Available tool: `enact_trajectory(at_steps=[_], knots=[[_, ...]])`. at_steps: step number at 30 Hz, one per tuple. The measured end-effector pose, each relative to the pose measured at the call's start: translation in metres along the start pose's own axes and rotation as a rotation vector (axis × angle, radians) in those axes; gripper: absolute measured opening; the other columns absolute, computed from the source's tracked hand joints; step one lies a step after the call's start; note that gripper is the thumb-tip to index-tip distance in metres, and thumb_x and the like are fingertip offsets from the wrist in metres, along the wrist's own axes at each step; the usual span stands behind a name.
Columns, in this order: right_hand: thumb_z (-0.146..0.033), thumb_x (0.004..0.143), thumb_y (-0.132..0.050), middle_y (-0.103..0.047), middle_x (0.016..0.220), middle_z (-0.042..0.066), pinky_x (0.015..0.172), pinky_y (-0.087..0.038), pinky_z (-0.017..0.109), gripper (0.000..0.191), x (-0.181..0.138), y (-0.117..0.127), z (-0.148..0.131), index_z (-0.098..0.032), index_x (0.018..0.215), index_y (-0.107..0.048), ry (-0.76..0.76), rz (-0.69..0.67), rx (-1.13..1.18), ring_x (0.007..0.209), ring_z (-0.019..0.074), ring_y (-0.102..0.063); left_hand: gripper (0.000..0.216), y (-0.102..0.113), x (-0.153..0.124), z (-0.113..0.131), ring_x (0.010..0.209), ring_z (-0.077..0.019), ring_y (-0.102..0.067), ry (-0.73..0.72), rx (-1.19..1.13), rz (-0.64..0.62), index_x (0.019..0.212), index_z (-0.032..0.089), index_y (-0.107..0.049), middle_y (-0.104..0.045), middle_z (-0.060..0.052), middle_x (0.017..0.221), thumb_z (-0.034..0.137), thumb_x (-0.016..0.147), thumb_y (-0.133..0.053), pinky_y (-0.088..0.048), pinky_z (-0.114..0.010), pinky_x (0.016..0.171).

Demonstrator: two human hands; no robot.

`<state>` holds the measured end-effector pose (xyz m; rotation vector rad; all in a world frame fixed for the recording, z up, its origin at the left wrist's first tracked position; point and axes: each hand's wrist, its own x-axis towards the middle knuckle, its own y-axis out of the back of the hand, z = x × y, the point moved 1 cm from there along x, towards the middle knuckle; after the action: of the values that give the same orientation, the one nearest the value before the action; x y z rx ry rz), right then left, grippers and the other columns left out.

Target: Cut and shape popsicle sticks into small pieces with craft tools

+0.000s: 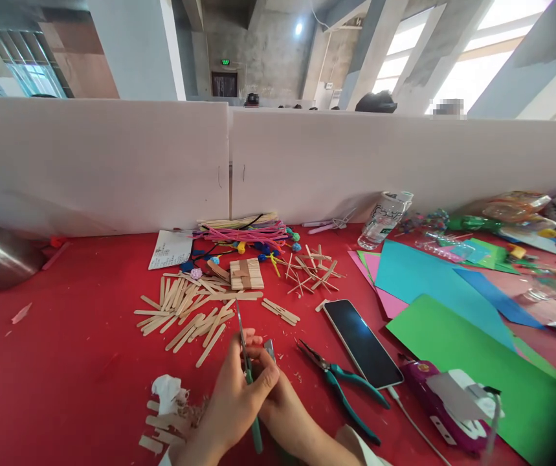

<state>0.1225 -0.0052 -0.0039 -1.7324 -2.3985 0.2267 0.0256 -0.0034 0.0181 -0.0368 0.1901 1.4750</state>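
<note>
My left hand (236, 398) is closed around a slim tool (241, 336) with a grey metal blade and a green handle; the blade points away from me. My right hand (285, 414) lies just beneath and to the right of it, fingers pinched on a small grey piece (269, 349) I cannot name. Both hands hover over the red table (78, 362) near its front edge. Loose wooden craft sticks (185, 317) lie just beyond the blade tip, and a small panel of joined sticks (246, 274) sits behind them.
Teal-handled pliers (340, 382), a dark phone (362, 343) and a purple-and-white glue gun (445, 404) lie to the right. Coloured paper sheets (433, 285) cover the right side. A plastic bottle (383, 220), pipe cleaners (246, 232) and a white partition (112, 162) stand behind. Stick scraps (166, 414) sit at the left.
</note>
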Motion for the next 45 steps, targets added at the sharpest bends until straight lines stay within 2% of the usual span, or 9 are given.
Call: enact_trajectory(at_steps=[7, 11, 13, 15, 18, 27, 36, 40, 45], knots=[[-0.022, 0.065, -0.065, -0.053, 0.066, -0.004, 0.055, -0.039, 0.021, 0.026, 0.0, 0.002, -0.004, -0.02, 0.087, -0.053, -0.094, 0.099, 0.024, 0.058, 0.0107, -0.049, 0.086, 0.004, -0.004, -0.004, 0.125, -0.0335, -0.044, 0.078, -0.041, -0.168, 0.137, 0.018, -0.03, -0.045, -0.02, 0.135, 0.046, 0.067, -0.072, -0.037, -0.047, 0.102], [-0.019, 0.06, -0.063, -0.044, 0.052, -0.01, 0.045, -0.03, 0.019, 0.025, -0.001, 0.005, -0.007, -0.02, 0.082, -0.05, -0.146, 0.065, 0.057, 0.045, 0.0067, -0.036, 0.074, 0.026, 0.013, -0.001, 0.118, -0.029, -0.052, -0.151, -0.192, 0.229, 0.134, 0.023, -0.031, -0.044, -0.017, 0.134, 0.058, 0.075, -0.059, -0.047, -0.043, 0.093], [-0.018, 0.06, -0.061, -0.039, 0.047, -0.013, 0.04, -0.024, 0.019, 0.026, -0.002, 0.006, -0.004, -0.02, 0.085, -0.05, -0.213, 0.041, 0.057, 0.039, 0.0051, -0.03, 0.068, 0.044, 0.022, 0.004, 0.1, -0.0247, -0.062, -0.239, -0.185, 0.47, 0.128, 0.023, -0.038, -0.052, -0.014, 0.122, 0.058, 0.074, -0.061, -0.053, -0.038, 0.081], [-0.017, 0.06, -0.059, -0.039, 0.046, -0.013, 0.039, -0.023, 0.019, 0.028, -0.004, 0.006, 0.0, -0.019, 0.087, -0.05, -0.241, 0.012, 0.046, 0.037, 0.0047, -0.03, 0.062, 0.058, 0.028, 0.01, 0.077, -0.0187, -0.065, -0.264, -0.117, 0.541, 0.119, 0.021, -0.049, -0.06, -0.009, 0.104, 0.058, 0.071, -0.064, -0.055, -0.032, 0.067], [-0.013, 0.057, -0.055, -0.038, 0.044, -0.014, 0.038, -0.022, 0.019, 0.03, -0.006, 0.005, 0.001, -0.019, 0.086, -0.05, -0.255, -0.032, 0.036, 0.036, 0.0043, -0.03, 0.05, 0.067, 0.027, 0.019, 0.053, -0.0117, -0.056, -0.253, -0.071, 0.515, 0.104, 0.017, -0.059, -0.064, -0.003, 0.078, 0.056, 0.073, -0.063, -0.05, -0.024, 0.052], [-0.012, 0.057, -0.05, -0.04, 0.043, -0.013, 0.037, -0.023, 0.019, 0.024, -0.009, 0.001, -0.009, -0.02, 0.079, -0.05, -0.27, -0.071, -0.001, 0.036, 0.0044, -0.031, 0.04, 0.053, 0.014, 0.033, 0.043, -0.01, -0.045, -0.165, -0.05, 0.492, 0.056, 0.018, -0.056, -0.051, 0.002, 0.047, 0.054, 0.072, -0.062, -0.039, -0.02, 0.042], [-0.01, 0.056, -0.048, -0.037, 0.044, -0.013, 0.04, -0.02, 0.02, 0.025, -0.009, 0.005, -0.008, -0.019, 0.079, -0.05, -0.231, -0.082, -0.055, 0.038, 0.0044, -0.029, 0.038, 0.054, 0.018, 0.019, 0.046, -0.0092, -0.045, -0.156, -0.149, 0.459, 0.064, 0.016, -0.057, -0.055, 0.001, 0.054, 0.052, 0.075, -0.062, -0.039, -0.02, 0.044], [-0.01, 0.055, -0.048, -0.036, 0.048, -0.012, 0.042, -0.021, 0.02, 0.027, -0.01, 0.006, -0.008, -0.018, 0.08, -0.052, -0.219, -0.052, -0.102, 0.044, 0.0054, -0.028, 0.045, 0.055, 0.02, 0.016, 0.047, -0.0086, -0.046, -0.133, -0.264, 0.416, 0.087, 0.016, -0.058, -0.059, 0.002, 0.062, 0.057, 0.07, -0.066, -0.04, -0.02, 0.045], [-0.009, 0.054, -0.048, -0.036, 0.052, -0.01, 0.046, -0.024, 0.02, 0.029, -0.007, 0.008, -0.011, -0.018, 0.08, -0.053, -0.193, -0.01, -0.165, 0.049, 0.007, -0.029, 0.056, 0.044, 0.02, 0.014, 0.079, -0.0194, -0.062, -0.125, -0.279, 0.243, 0.093, 0.016, -0.058, -0.066, -0.008, 0.089, 0.063, 0.066, -0.067, -0.051, -0.03, 0.071]])
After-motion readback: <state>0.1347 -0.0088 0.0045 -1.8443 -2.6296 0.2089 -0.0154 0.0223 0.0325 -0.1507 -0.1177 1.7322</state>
